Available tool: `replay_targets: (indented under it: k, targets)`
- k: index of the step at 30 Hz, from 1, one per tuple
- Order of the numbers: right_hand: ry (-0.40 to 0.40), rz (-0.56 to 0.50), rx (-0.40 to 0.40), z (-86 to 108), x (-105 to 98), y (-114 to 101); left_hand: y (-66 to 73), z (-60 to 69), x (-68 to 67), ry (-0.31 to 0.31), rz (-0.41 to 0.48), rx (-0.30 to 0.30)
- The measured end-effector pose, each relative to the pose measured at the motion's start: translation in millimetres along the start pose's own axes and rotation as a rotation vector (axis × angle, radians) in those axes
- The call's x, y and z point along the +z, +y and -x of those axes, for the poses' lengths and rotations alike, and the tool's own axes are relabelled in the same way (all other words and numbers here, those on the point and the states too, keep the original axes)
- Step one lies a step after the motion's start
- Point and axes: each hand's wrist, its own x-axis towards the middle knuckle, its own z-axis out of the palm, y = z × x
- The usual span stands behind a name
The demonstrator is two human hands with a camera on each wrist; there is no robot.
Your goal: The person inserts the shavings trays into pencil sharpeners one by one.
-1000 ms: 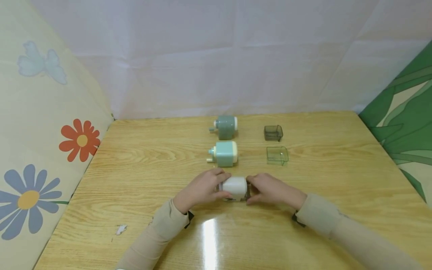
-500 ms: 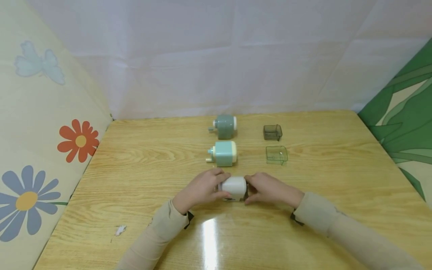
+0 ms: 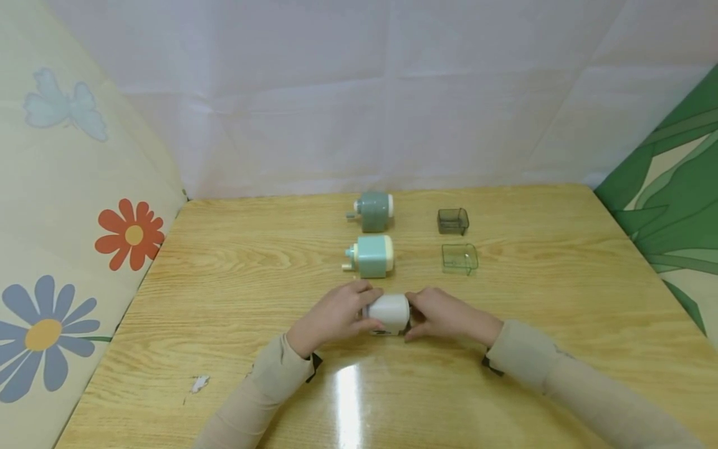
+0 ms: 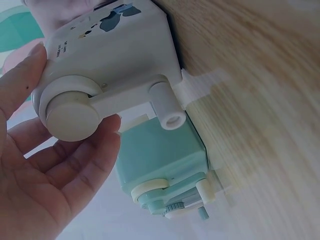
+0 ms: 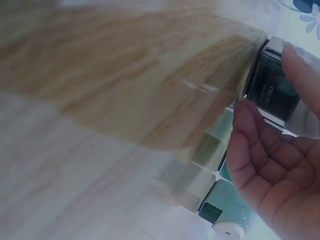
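Observation:
My left hand grips a white pencil sharpener at its crank end, near the middle of the table. Thumb and fingers lie on opposite sides of it in the left wrist view, where its crank handle and a dark printed design show. At the sharpener's other end, my right hand pinches a dark see-through shavings drawer between thumb and fingers. The drawer sits in the sharpener's end, mostly inside as far as I can tell. Fingers partly hide it in the head view.
Behind the hands lie a light teal sharpener and a darker grey-green sharpener. To their right are a clear green drawer and a smoky grey drawer. A pale worn patch marks the table at front left.
My right hand has shifted slightly left toward the sharpener, and less of the dark drawer shows between hand and body. The left hand keeps its grip.

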Motion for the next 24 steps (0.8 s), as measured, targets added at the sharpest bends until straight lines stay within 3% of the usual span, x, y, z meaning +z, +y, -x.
replay_targets:
  k: [24]
  targets:
    - [-0.012, -0.119, 0.044, -6.9, 4.0, -1.9, 0.7, 0.7, 0.4, -0.002, 0.014, -0.015]
